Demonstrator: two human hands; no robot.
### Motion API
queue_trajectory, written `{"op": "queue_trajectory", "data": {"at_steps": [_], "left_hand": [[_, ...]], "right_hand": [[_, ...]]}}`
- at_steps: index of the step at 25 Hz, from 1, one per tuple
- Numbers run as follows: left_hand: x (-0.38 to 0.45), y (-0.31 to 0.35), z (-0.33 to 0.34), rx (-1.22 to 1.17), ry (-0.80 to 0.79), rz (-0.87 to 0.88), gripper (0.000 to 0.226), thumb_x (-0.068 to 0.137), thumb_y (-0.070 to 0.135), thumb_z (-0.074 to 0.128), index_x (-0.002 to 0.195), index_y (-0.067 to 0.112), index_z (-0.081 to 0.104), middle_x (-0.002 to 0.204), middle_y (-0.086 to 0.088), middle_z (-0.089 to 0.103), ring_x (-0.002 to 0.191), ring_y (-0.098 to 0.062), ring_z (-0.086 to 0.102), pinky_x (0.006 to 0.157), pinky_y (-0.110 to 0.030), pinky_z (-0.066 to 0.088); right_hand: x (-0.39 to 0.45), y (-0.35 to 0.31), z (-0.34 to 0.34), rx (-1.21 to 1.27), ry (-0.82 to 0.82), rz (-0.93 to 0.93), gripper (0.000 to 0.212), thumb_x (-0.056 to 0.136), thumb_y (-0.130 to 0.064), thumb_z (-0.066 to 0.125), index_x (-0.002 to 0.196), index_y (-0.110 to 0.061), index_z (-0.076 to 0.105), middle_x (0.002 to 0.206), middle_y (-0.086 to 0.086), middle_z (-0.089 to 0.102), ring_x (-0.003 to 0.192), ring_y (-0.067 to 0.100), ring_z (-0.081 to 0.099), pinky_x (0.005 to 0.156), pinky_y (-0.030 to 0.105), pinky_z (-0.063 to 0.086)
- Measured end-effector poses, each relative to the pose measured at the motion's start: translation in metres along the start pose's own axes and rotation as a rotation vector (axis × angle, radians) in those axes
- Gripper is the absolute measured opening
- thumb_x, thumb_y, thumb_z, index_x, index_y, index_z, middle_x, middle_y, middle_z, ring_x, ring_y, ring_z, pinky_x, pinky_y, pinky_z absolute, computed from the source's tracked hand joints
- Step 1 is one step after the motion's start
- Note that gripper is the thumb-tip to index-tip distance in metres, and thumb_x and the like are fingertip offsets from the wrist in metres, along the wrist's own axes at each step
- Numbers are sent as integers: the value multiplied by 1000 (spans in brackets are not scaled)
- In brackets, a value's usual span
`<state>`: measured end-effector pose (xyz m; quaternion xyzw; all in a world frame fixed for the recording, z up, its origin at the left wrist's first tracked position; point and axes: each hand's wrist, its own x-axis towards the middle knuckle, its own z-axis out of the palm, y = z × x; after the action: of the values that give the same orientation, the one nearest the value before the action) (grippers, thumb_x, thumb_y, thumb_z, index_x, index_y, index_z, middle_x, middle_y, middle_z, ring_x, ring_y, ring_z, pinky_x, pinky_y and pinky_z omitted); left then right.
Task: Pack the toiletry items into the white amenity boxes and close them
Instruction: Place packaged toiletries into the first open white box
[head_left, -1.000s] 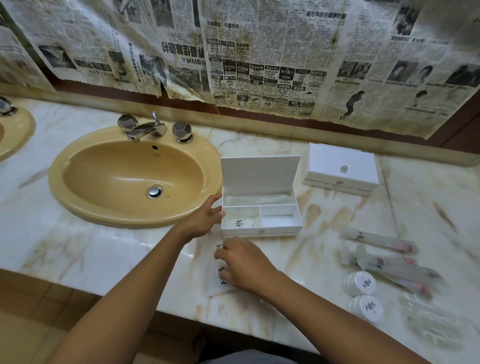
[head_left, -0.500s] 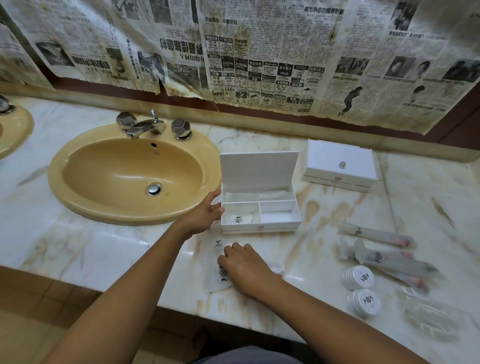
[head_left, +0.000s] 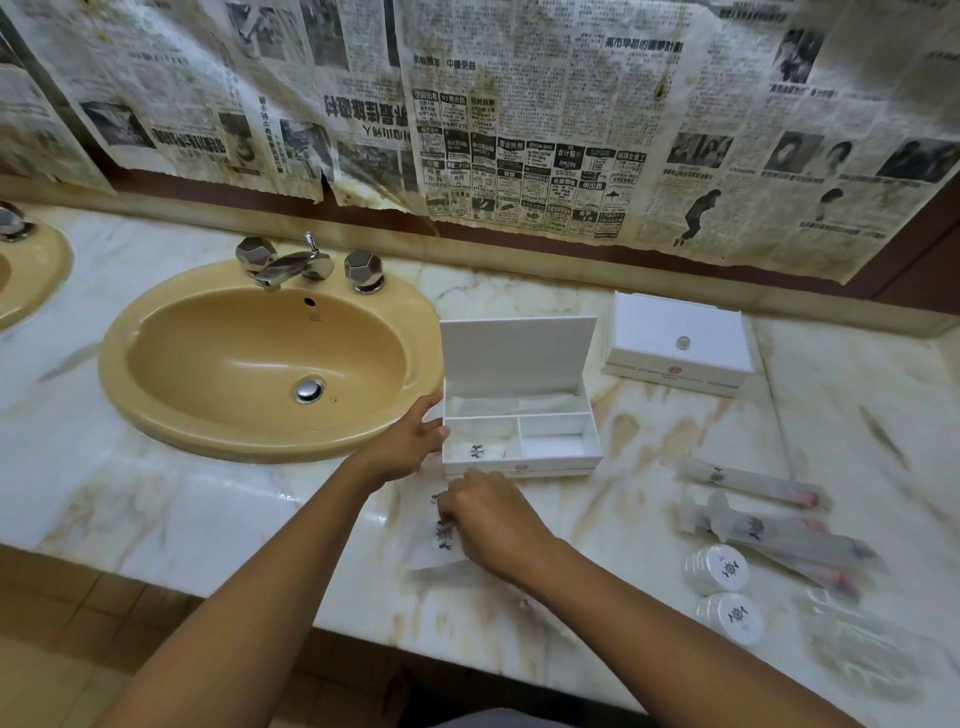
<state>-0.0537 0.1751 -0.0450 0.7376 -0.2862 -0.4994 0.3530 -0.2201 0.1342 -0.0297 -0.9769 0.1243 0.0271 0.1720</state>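
On the marble counter (head_left: 208, 519), two white boxes are sitting: the open box (head_left: 519, 415) is being steadied by the left hand (head_left: 410, 441), fingers relaxed, while a flat sachet (head_left: 434, 540) is being pinched by the right hand (head_left: 493, 525); the closed box (head_left: 680, 345) is behind, and two round packs (head_left: 719, 569) are lying right.

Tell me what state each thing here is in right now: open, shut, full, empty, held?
Near amenity box: lid up, a sachet in its front-left compartment, front-right compartment empty.
Far amenity box: lid shut.
Left hand: open, touching the near box's left side.
Right hand: fingers curled on a flat sachet lying on the counter.
Tubes: lying loose, unpacked.
Round containers: lying unpacked.
Sink: dry, tap off.
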Motion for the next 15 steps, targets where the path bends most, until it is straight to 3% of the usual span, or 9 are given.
{"op": "queue_trajectory", "data": {"at_steps": [3, 6, 8, 11, 15], "left_hand": [[1, 0, -1, 21, 2, 6, 56, 104, 30, 44, 152, 39, 17, 150, 5, 44, 117, -14, 53, 92, -33, 39], [3, -4, -2, 41, 8, 12, 55, 104, 24, 43, 151, 39, 19, 142, 8, 48, 92, -10, 53, 89, -31, 41], [7, -10, -4, 49, -3, 26, 56, 103, 15, 43, 149, 39, 21, 140, 7, 53, 87, -13, 49, 84, -33, 43], [8, -11, -5, 46, -5, 19, 55, 103, 13, 41, 148, 39, 22, 138, 7, 56, 90, -16, 47, 84, -33, 43], [6, -6, -3, 4, -1, 6, 51, 104, 26, 45, 149, 36, 23, 137, 10, 55, 92, -8, 55, 85, -31, 42]], "right_hand": [[9, 8, -21, -5, 124, 37, 15, 83, -1, 58, 87, -7, 71, 88, 11, 70, 89, 31, 53, 70, 35, 31], [22, 24, -39, -33, 193, 119, 19, 84, 0, 56, 90, -10, 72, 88, 7, 70, 88, 28, 53, 72, 35, 35], [32, 35, -46, -36, 219, 177, 25, 81, 4, 55, 90, -11, 72, 87, 5, 69, 88, 27, 55, 72, 35, 40], [43, 44, -47, -12, 181, 234, 26, 81, 4, 53, 91, -12, 71, 91, 5, 68, 86, 27, 59, 67, 31, 42], [52, 46, -42, -48, 70, 249, 26, 81, 4, 50, 92, -9, 70, 91, 9, 66, 80, 29, 56, 64, 29, 35]]}}
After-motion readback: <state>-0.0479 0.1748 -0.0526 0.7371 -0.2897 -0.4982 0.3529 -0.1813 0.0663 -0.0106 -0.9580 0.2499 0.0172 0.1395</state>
